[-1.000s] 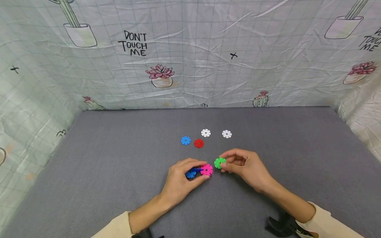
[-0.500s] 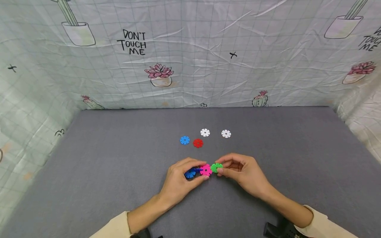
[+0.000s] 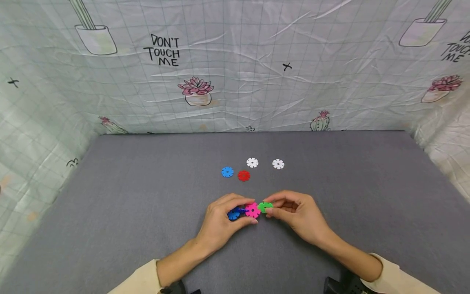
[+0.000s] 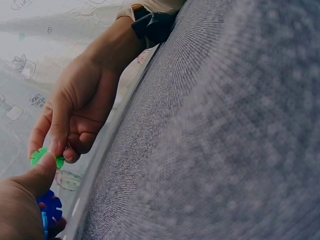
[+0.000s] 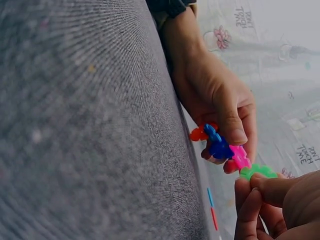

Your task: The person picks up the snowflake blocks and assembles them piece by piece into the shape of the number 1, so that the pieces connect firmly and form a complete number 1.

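My left hand [image 3: 220, 220] grips a short chain of notched plastic interlocking discs, thumb and forefinger at the pink disc [image 3: 252, 210]. Behind the pink one come a dark blue disc [image 5: 220, 150] and a lighter blue disc [image 3: 233, 215]. In the right wrist view an orange-red disc [image 5: 198, 134] shows at the chain's far end. My right hand [image 3: 302, 214] pinches a green disc [image 3: 266, 207] between thumb and fingers. The green disc's edge meets the pink disc's right edge, in line with the chain. The left palm and fingers partly hide the chain.
Beyond the hands lie loose discs on the grey tabletop [image 3: 147, 183]: a light blue disc [image 3: 227, 172], a red disc [image 3: 244, 175], a white disc [image 3: 252, 162] and another white disc [image 3: 278, 163]. A patterned cloth [image 3: 235, 73] hangs along the back and sides.
My right hand has moved left and slightly down, bringing the green disc from a small gap away up against the pink disc. The left hand has stayed almost in place.
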Available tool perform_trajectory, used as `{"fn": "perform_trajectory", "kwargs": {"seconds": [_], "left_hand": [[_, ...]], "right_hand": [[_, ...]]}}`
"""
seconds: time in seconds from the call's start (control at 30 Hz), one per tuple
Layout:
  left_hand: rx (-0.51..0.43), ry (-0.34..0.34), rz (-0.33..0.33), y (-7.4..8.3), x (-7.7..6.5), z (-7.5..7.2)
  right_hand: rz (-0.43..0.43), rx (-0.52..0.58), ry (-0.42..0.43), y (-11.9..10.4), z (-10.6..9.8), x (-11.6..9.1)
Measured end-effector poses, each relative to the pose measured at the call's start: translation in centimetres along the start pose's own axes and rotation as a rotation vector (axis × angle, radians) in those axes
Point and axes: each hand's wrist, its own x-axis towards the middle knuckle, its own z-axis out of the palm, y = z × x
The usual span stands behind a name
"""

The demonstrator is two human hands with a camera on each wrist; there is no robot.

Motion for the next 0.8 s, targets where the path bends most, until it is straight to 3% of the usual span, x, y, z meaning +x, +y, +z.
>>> {"fn": "perform_trajectory", "kwargs": {"seconds": [0.63,0.8], "left_hand": [[0.042,-0.022,0.005,-0.06,0.1,-0.07],[0.045,-0.027,-0.029,0.18,0.23,-0.16]], "right_hand": [[-0.079,-0.007,-0.017,0.13,0.25,-0.02],[-0.073,-0.023,-0.014,0.02,0.29,0.01]]}}
